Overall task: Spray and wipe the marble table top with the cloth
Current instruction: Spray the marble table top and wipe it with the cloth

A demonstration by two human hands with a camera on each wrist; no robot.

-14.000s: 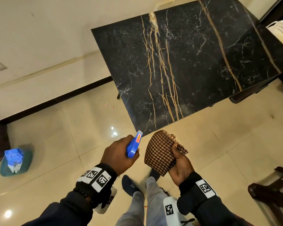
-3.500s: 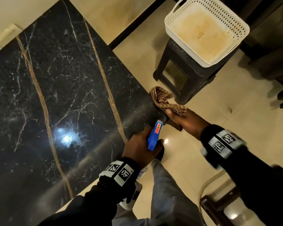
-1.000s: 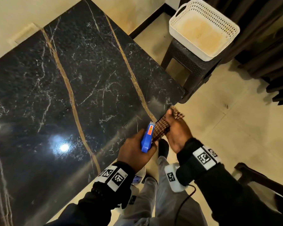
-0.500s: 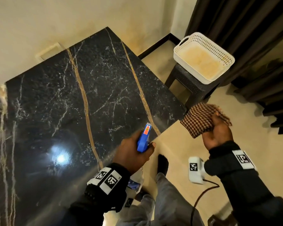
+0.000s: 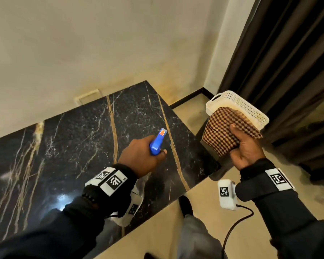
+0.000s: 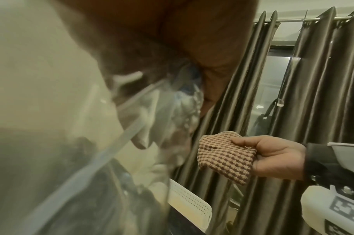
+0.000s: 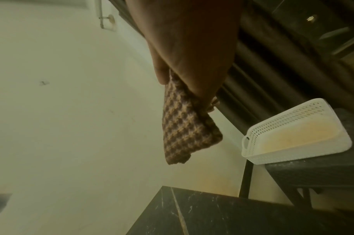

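Black marble table top [image 5: 82, 156] with gold veins fills the left and middle, running away toward the wall. Over its near right part the left hand [image 5: 140, 156] is curled round the blue spray bottle [image 5: 156, 143], nozzle pointing along the top toward the far edge. Right of the table's right edge, off the marble, the right hand [image 5: 245, 148] grips the folded cloth [image 5: 221, 131], so the left hand is nearer and I judge spraying comes first.

A plain cream wall [image 5: 82, 43] meets a glossy beige tiled floor [image 5: 163, 230] along a dark skirting board [image 5: 191, 96]. Dark pleated curtains [image 5: 288, 62] hang at the right. Near them a white perforated basket [image 5: 251, 111] sits on a dark stool [image 7: 312, 173].
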